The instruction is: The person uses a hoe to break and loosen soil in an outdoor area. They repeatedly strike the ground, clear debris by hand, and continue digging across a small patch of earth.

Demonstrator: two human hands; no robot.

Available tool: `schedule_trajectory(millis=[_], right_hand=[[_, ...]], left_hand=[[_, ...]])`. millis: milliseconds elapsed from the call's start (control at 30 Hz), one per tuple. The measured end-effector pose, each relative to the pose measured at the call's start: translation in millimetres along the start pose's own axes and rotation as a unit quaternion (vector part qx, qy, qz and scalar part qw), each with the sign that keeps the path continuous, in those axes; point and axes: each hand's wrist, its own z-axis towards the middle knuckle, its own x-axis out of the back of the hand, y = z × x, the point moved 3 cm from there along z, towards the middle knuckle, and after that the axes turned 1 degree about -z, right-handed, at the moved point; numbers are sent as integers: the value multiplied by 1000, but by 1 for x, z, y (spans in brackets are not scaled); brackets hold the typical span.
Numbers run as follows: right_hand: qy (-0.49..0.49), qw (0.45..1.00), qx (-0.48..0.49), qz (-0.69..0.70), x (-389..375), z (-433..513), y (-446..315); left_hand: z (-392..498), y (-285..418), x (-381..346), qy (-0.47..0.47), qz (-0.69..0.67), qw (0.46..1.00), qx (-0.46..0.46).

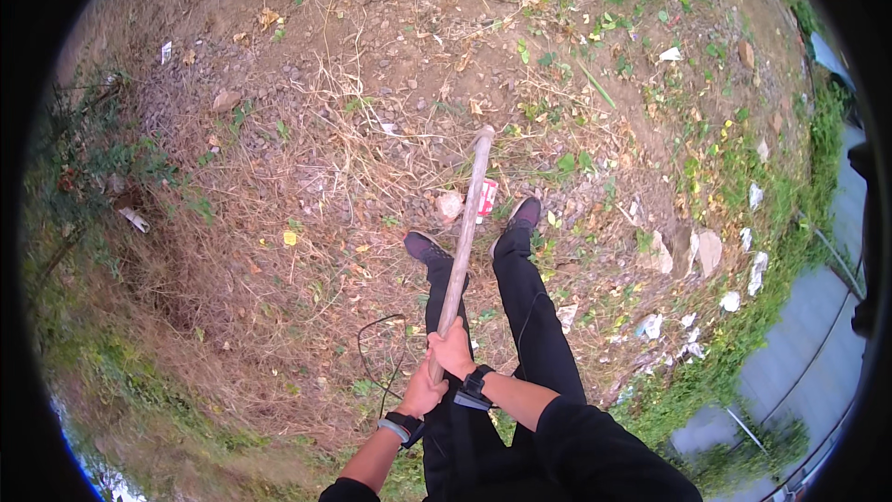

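Observation:
My left hand (pixel 422 390) grips the near end of a long wooden tool handle (pixel 463 258). Just above it, my right hand (pixel 454 350) is closed round the same handle, the two hands almost touching. The handle slants away from me, past my shoes, over dry ground. At its far end the tool's head is too indistinct to name. Close beside the handle lie a pale stone (pixel 449 206) and a red and white packet (pixel 487 198), partly covered by the handle.
Dry grass and loose stones cover the soil (pixel 279 153). A leafy shrub (pixel 104 146) grows at the left. White litter scraps (pixel 651 325) and flat stones (pixel 709 252) lie on the right, before a green strip and a grey paved surface (pixel 794 369). A dark cable (pixel 369 380) loops near my left wrist.

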Motion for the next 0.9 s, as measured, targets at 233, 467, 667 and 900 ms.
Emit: schedule_trajectory(millis=[233,467,667,900], right_hand=[[12,989,111,96,47,108,-101],[81,996,24,17,20,119,-69],[28,998,-11,47,-6,14,2],[50,991,93,85,16,60,-63]], left_hand=[[135,87,8,70,60,968,-235],[122,70,14,42,38,997,-61],[7,18,9,3,66,997,33],[71,65,11,73,66,985,-138]])
